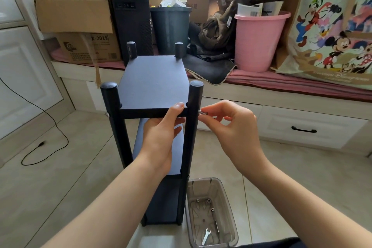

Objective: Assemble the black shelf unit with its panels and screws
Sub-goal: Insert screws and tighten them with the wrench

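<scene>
At the near right post [193, 119] of the standing shelf unit [153, 90], the left hand [161, 133] is gripping the top panel [153, 82], steadying it level while the right hand [231, 125] is pinching a screw [203, 112] against the post's hole.

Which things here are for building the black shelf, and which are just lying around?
For the job: black shelf unit, screw, clear tray with a wrench.

Lying about: pink bucket, cardboard box, computer tower, cartoon bag.
</scene>
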### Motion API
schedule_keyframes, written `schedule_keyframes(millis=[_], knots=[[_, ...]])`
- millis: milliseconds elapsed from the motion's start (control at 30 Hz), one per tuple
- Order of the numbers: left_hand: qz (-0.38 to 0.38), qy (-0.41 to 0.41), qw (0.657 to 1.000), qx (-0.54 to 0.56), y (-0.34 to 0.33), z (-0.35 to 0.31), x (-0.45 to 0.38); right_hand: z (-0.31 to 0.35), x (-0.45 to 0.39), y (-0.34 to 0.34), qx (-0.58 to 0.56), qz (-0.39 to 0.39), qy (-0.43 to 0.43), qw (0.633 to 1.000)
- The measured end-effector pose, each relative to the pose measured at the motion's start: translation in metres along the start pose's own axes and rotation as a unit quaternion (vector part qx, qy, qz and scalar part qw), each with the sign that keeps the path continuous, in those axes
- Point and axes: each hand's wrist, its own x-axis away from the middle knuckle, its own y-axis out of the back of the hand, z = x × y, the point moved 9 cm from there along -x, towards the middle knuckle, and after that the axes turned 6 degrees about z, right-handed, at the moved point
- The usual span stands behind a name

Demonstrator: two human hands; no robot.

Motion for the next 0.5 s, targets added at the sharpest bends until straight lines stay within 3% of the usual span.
schedule_keyframes(millis=[500], knots=[[0.001,-0.002,1.0,0.014,-0.0003,0.0001,0.0003,0.0092,0.0007,-0.002,0.044,-0.009,0.024,0.999]])
